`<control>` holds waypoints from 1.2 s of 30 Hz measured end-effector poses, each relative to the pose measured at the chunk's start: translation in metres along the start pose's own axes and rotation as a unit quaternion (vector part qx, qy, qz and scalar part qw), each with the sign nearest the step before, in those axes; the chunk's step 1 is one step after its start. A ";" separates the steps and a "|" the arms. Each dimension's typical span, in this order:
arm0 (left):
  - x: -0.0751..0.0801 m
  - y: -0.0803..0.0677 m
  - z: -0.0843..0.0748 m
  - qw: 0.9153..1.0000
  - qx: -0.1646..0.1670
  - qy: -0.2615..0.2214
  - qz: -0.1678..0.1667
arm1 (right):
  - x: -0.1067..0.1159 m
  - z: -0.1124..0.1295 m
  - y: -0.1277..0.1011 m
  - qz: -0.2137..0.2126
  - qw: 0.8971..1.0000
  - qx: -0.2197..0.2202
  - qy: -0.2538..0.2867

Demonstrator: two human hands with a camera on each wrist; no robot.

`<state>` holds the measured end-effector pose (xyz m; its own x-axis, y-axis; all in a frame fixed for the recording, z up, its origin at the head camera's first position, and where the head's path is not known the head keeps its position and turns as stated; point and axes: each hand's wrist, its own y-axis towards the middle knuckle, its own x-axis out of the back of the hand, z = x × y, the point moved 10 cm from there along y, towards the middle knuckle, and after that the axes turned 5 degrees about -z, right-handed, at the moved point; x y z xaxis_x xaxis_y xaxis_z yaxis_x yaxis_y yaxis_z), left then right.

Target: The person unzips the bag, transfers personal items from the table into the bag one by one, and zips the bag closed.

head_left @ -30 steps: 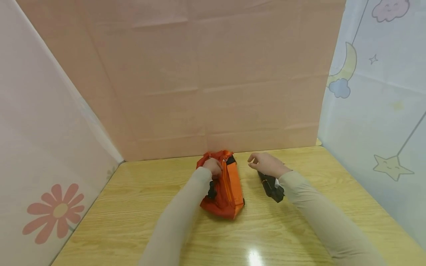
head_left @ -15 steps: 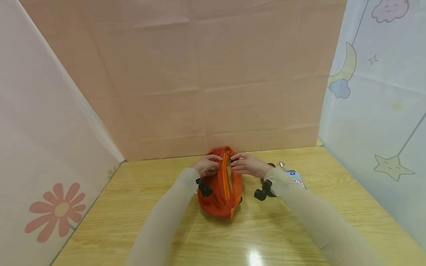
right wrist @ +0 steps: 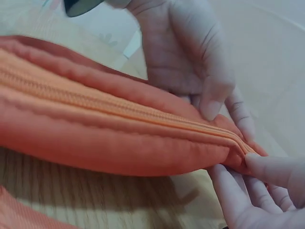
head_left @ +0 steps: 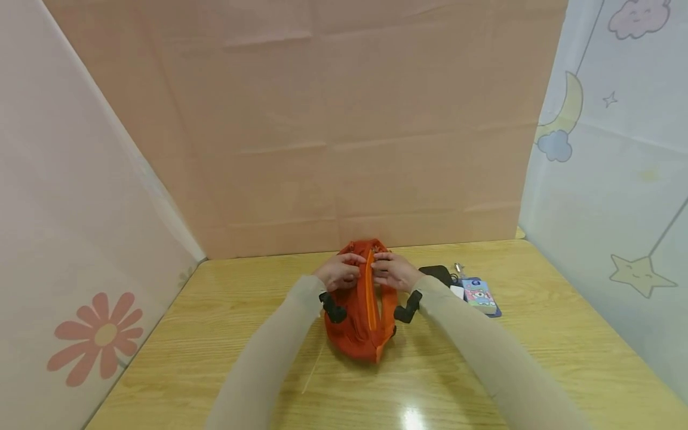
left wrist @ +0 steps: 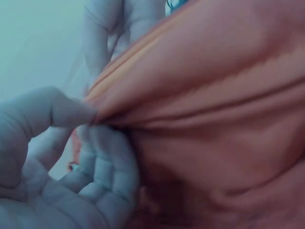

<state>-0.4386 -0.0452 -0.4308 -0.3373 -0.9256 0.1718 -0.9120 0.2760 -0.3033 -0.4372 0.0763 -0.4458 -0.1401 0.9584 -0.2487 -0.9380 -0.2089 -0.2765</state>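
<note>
An orange-red waist bag (head_left: 346, 328) lies on the table, its orange zipper (head_left: 371, 298) running lengthwise along the top. My left hand (head_left: 338, 273) is on the bag's left side; in the left wrist view its thumb and fingers pinch a fold of the fabric (left wrist: 205, 71), pulling creases into it. My right hand (head_left: 396, 273) is across from it, and the right wrist view has its thumb and fingers pinching the bag at the zipper's far end. The zipper teeth (right wrist: 95, 98) look joined along the part in that view. Whether a zipper pull is between the fingers is hidden.
Right of the bag lie a black item (head_left: 436, 275), a small white object (head_left: 457, 291), a metal clip (head_left: 458, 269) and a blue cartoon-printed card holder or pack (head_left: 480, 297). A pinkish sheet (head_left: 333, 149) stands along the back edge of the wooden table (head_left: 226, 328).
My right hand has moved left from the items at the right to the bag. My left hand has shifted to the fabric left of the zipper. The black item is out of my right hand.
</note>
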 end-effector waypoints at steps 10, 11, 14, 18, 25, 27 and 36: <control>0.014 0.011 -0.043 0.989 -0.077 0.093 -0.090 | -0.001 -0.003 -0.003 0.013 1.000 0.013 -0.023; 0.014 0.013 -0.042 0.989 -0.070 0.091 -0.094 | -0.002 -0.003 -0.003 0.017 0.999 0.013 -0.023; 0.012 0.016 -0.038 0.989 -0.056 0.098 -0.100 | -0.005 -0.004 -0.004 0.024 0.999 0.012 -0.024; 0.008 0.017 -0.034 0.988 -0.052 0.106 -0.095 | -0.005 -0.006 -0.006 0.026 0.999 0.007 -0.021; 0.004 0.020 -0.032 0.992 -0.046 0.066 -0.095 | -0.004 -0.004 -0.008 0.031 0.999 0.008 -0.020; 0.006 0.021 -0.030 0.993 -0.039 0.054 -0.101 | -0.004 -0.003 -0.007 0.029 0.999 0.007 -0.020; 0.008 0.028 -0.023 0.994 -0.026 -0.016 -0.102 | -0.002 -0.001 -0.005 0.024 0.999 0.008 -0.040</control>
<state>-0.4722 -0.0388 -0.4161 -0.1378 -0.9713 0.1938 -0.9718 0.0948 -0.2159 -0.4319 0.0756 -0.4446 -0.2083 0.9601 -0.1865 -0.9349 -0.2515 -0.2506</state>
